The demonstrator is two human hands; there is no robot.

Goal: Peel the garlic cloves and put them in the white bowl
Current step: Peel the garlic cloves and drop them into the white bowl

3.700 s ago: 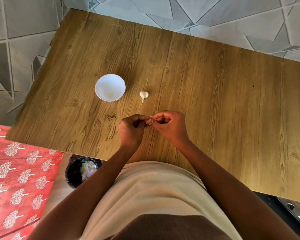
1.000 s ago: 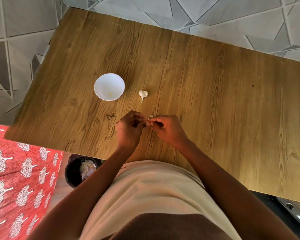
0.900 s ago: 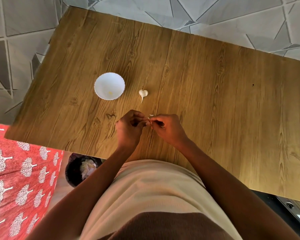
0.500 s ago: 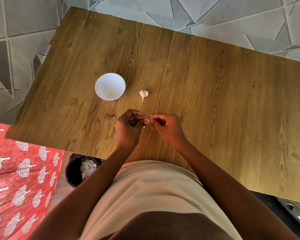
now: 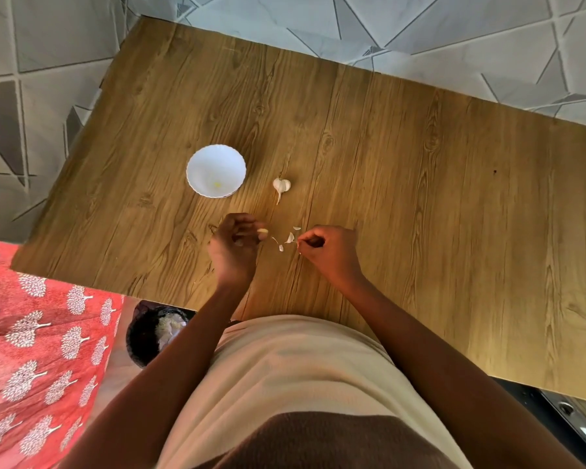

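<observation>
Meanwhile the garlic head (image 5: pixel 281 186) lies stem toward the person, beside the white bowl (image 5: pixel 197 169).

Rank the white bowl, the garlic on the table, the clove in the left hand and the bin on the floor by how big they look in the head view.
1. Bin, partly hidden, farther below
2. Bowl
3. Garlic
4. Clove, mostly hidden in the left hand

Peeling garlic at wooden table (image 5: pixel 420 198), hands apart.

L hand (image 5: pixel 232 247) pinches pale clove (image 5: pixel 263 232) at fingertips; R hand (image 5: pixel 330 252) curled, pinching thin bit of skin. Skin flakes (image 5: pixel 290 237) lie btwn them. White bowl (image 5: pixel 216 170) w/ yellowish bit inside, garlic bulb piece (image 5: pixel 281 186) just beside it. Dark bin (image 5: pixel 156 331) below table edge.
</observation>
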